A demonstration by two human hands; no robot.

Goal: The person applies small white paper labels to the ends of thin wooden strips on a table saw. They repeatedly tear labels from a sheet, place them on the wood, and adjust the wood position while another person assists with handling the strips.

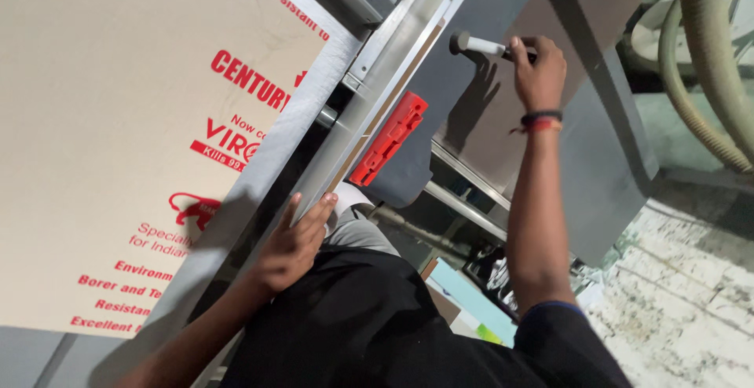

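My right hand [538, 66] is closed around a grey and white crank handle [476, 44] that sticks out of the grey side panel [597, 160] of a machine. A dark band with a red thread sits on that wrist. My left hand [292, 243] rests flat, fingers spread, on the metal edge rail [377, 105] of the machine's table. A large beige board with red printing [118, 121] lies on the table to the left of that hand. A red plastic block [388, 138] is fixed under the rail between my two hands.
Thick beige hoses [707, 50] hang at the upper right. A pale rough floor [683, 278] lies at the lower right. Metal rods [463, 207] run under the table. My dark shirt and grey trousers fill the bottom middle.
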